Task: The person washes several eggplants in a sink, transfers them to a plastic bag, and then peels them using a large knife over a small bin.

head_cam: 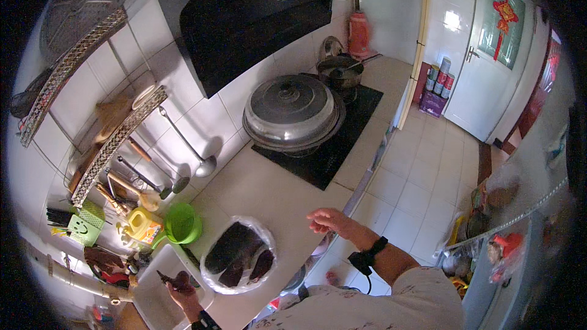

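My left hand [182, 289] is over the white sink [156, 275] at the lower left, closed around a small dark object [167, 278] that I cannot identify. Right of the sink, a round container lined with clear plastic [270, 238] stands on the counter and holds dark pieces. My right hand [326, 221] is above the counter's front edge, its fingers loosely curled, with nothing seen in it. It is up and to the right of the lined container, not touching it.
A large lidded metal pan [289, 110] and a smaller pot [341, 75] stand on the black cooktop [316, 174]. Beside the sink are a green plastic dipper [182, 223] and a yellow jug [142, 224]. Ladles [205, 165] hang from a wall rack [119, 146] under the range hood [257, 18].
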Demonstrator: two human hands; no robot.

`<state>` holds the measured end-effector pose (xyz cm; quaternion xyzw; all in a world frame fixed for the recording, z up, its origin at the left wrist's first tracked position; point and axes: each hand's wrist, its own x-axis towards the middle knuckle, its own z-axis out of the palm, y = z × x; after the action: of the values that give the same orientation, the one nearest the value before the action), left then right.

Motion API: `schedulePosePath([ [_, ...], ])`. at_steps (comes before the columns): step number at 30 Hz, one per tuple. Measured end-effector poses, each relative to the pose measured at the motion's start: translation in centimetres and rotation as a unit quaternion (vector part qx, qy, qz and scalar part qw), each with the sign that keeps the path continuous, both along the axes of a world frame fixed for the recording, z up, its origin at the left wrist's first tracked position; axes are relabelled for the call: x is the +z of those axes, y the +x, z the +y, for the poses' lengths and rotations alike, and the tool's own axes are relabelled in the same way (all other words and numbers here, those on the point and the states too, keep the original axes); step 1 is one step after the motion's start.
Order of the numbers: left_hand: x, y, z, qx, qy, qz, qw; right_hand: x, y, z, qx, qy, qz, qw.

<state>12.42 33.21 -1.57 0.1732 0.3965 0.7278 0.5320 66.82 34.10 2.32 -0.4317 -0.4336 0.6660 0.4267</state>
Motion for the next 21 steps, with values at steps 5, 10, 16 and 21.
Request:
schedulePosePath([
  [5, 2.0, 4.2, -0.6, 0.101, -0.035, 0.042, 0.993, -1.9, 2.4, 1.5, 0.020, -0.018, 0.021, 0.999],
  [10, 2.3, 4.7, -2.4, 0.090, -0.044, 0.023, 0.995, -4.0, 1.9, 2.3, 0.060, -0.053, 0.067, 0.995],
  [16, 3.3, 4.4, -4.2, 0.032, -0.029, -0.055, 0.998, -4.1, 1.3, 1.8, 0.069, -0.069, 0.089, 0.991],
  [21, 3.3, 2.0, -6.2, 0.016, -0.016, -0.073, 0.997, -3.2, -0.2, 0.7, 0.071, -0.044, 0.059, 0.995],
])
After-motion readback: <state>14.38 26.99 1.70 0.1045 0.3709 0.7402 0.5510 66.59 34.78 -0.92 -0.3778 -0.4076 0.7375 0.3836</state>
